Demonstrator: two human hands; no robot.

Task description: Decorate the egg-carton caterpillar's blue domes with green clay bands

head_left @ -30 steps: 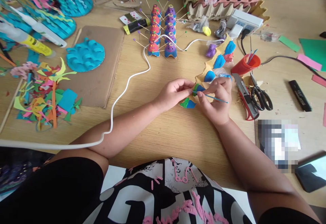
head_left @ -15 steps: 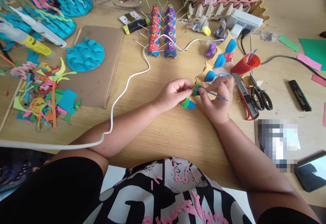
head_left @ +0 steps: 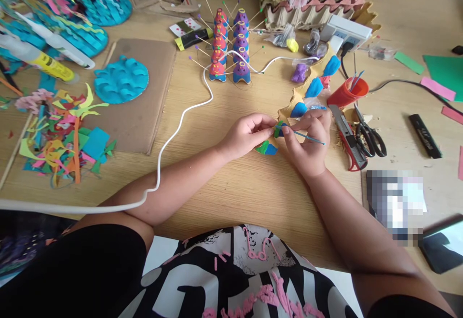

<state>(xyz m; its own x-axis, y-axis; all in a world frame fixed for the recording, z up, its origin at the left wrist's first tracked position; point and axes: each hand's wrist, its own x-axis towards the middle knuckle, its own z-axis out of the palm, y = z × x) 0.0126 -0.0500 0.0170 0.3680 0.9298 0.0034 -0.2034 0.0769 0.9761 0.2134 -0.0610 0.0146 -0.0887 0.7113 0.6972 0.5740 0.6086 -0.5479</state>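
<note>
My left hand (head_left: 249, 134) pinches the near part of a yellow egg-carton strip (head_left: 298, 90), whose cups carry blue and green clay. In my right hand (head_left: 309, 139) is a thin blue stick (head_left: 310, 138), held like a pen with its tip at the green clay (head_left: 278, 129) on one cup. A nearer cup with green and blue clay (head_left: 266, 147) lies just below my fingers. Blue clay patches (head_left: 314, 87) run along the strip toward the back. My fingers partly hide the cup being touched.
Red and purple carton figures (head_left: 241, 69) with pins stand at the back. On the right are an orange cup (head_left: 347, 92), a utility knife (head_left: 349, 139) and scissors (head_left: 369, 134). A white cable (head_left: 184, 110) crosses my left arm. Paper scraps (head_left: 68, 144) lie left.
The far end of the egg-carton strip has shifted slightly to the right. Both hands stay almost in place, with the stick still at the green clay.
</note>
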